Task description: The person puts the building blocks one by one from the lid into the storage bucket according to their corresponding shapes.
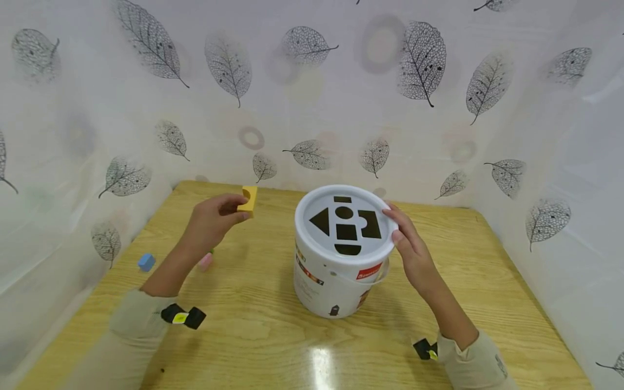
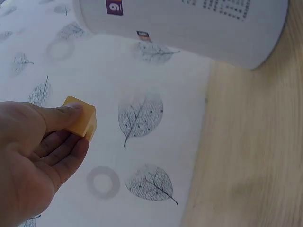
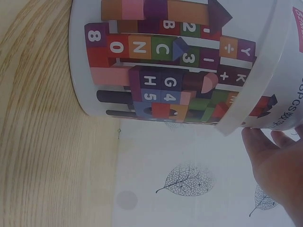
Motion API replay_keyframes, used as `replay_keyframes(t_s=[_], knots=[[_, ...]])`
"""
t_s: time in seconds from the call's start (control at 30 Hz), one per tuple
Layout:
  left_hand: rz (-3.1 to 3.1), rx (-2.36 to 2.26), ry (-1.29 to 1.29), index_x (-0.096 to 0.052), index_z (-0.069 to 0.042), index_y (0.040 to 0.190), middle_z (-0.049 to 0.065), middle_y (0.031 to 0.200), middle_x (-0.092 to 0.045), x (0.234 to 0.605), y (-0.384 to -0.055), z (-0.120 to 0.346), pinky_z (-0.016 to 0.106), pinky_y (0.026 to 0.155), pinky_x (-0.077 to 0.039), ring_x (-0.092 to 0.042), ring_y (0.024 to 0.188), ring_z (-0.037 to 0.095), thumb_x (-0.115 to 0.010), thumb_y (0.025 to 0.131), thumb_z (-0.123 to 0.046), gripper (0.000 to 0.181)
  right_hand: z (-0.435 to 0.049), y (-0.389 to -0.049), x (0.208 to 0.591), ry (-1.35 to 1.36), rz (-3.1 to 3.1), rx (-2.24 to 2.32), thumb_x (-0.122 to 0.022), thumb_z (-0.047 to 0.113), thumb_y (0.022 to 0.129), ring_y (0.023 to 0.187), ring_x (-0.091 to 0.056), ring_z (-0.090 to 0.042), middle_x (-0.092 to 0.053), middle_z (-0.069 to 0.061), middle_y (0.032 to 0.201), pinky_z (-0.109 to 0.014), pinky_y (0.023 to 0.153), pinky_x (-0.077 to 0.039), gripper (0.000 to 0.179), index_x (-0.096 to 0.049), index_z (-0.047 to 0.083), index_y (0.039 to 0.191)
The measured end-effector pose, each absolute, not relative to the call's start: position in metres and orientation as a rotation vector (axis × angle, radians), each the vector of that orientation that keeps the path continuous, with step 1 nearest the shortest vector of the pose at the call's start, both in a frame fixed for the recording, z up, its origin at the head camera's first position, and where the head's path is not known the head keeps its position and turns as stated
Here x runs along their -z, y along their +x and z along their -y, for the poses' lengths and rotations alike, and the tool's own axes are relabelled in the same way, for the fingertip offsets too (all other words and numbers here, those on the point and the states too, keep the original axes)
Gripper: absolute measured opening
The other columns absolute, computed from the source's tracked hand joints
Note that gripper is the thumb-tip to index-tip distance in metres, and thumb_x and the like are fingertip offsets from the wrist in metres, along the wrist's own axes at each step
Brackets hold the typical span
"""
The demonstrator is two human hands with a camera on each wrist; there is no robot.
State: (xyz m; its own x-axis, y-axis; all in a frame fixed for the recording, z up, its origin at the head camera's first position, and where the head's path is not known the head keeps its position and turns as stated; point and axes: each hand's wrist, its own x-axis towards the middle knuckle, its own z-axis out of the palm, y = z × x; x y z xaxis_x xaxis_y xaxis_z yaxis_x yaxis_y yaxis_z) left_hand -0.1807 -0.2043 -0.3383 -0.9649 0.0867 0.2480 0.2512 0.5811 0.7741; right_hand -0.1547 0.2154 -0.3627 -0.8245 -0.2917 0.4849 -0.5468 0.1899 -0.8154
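Observation:
My left hand [image 1: 207, 219] pinches a yellow block [image 1: 249, 201] between thumb and fingers, raised over the far left of the table. A rounded notch shows in one side of the block. In the left wrist view the thumb lies across the yellow block [image 2: 81, 118]. A white toy-block bucket [image 1: 312, 287] stands upright to its right, with a lid [image 1: 317, 244] cut with several shaped holes. My right hand [image 1: 414, 257] rests at the lid's right edge, fingertips on the rim. The right wrist view shows those fingers [image 3: 258, 142] against the bucket's upper side, partly cut off.
A small blue block [image 1: 146, 262] lies near the table's left edge. A pink block [image 1: 206, 262] sits behind my left forearm, partly hidden, with a bit of green beside it. The bucket's handle [image 1: 380, 279] hangs at its front right. A leaf-patterned sheet [image 1: 312, 97] surrounds the wooden table [image 1: 244, 336].

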Motion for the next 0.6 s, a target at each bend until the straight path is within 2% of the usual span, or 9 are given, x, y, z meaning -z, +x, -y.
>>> replay_keyframes(t_s=[0.2,0.43,0.6], knots=[[2.584,1.388,-0.384,-0.067,-0.017,0.126,0.001,0.120,-0.070,0.322,-0.176,0.182,0.025,0.085,-0.057,-0.069,0.107,0.016,-0.073,0.093,-0.038,0.039,-0.215,-0.154,0.362,0.802,2.246,-1.687,-0.032,0.011,0.109,0.152,-0.024,-0.011,-0.028,-0.001,0.164,-0.012,0.113,-0.030,0.044,-0.040,0.007,0.152],[2.515,1.460,-0.450,-0.069,-0.018,0.119,0.000,0.113,-0.072,0.306,-0.176,0.160,0.025,0.085,-0.058,-0.070,0.101,0.014,-0.076,0.091,-0.028,0.031,-0.216,-0.155,0.363,0.819,2.254,-1.695,-0.032,0.013,0.110,0.151,-0.025,-0.010,-0.025,-0.007,0.166,-0.014,0.114,-0.030,0.044,-0.039,0.007,0.153],[2.445,1.521,-0.555,-0.070,-0.015,0.116,0.001,0.111,-0.071,0.297,-0.175,0.140,0.026,0.085,-0.058,-0.070,0.099,0.014,-0.079,0.089,-0.019,0.029,-0.216,-0.155,0.362,0.808,2.270,-1.694,-0.032,0.015,0.110,0.151,-0.024,-0.011,-0.026,-0.002,0.165,-0.014,0.115,-0.029,0.044,-0.039,0.008,0.153]])
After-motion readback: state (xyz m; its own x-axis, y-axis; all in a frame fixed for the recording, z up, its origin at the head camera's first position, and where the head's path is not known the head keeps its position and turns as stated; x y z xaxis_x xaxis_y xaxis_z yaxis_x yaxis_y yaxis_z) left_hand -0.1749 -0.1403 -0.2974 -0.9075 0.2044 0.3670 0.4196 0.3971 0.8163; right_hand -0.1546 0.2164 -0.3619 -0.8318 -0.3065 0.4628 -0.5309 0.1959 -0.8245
